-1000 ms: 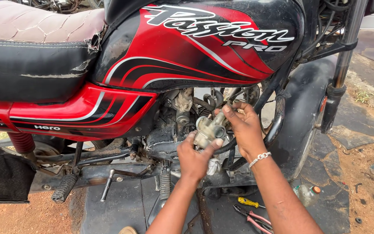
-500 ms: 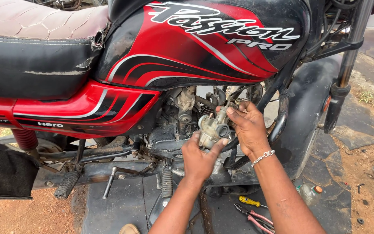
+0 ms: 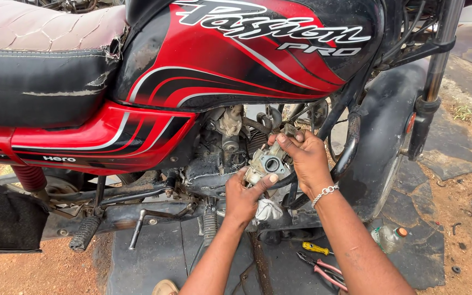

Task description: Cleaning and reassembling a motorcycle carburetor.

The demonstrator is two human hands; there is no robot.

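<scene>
A person crouches beside a red and black motorcycle [image 3: 236, 71], both bare hands working at the engine below the fuel tank. Over the last second the hands have barely moved: the small grey metal carburetor [image 3: 266, 163] sits in the same spot between them, just in front of the engine [image 3: 214, 164], with its round opening facing outward. The grip looks steadier than a moment ago, with the left thumb now laid flat across the lower edge of the part, which suggests fine fitting work rather than carrying.

The left hand [image 3: 242, 196] comes up from below, fingers curled under the carburetor and thumb pressed against its front, cupping it firmly. The right hand [image 3: 304, 158], with a silver bracelet [image 3: 324, 192] at the wrist, closes over the part's top and right side, fingertips pinching at its upper edge near some black hoses [image 3: 263, 121]. Neither hand is spread; both are wrapped on the same piece.

A white rag [image 3: 269, 210] is tucked just beneath the hands. On the dark mat [image 3: 154, 257] under the bike lie a yellow-handled screwdriver [image 3: 318, 248] and red-handled pliers [image 3: 323, 270], near the right forearm. A small bottle [image 3: 389, 237] stands by the front wheel [image 3: 389, 142]. Reddish dirt surrounds the mat.
</scene>
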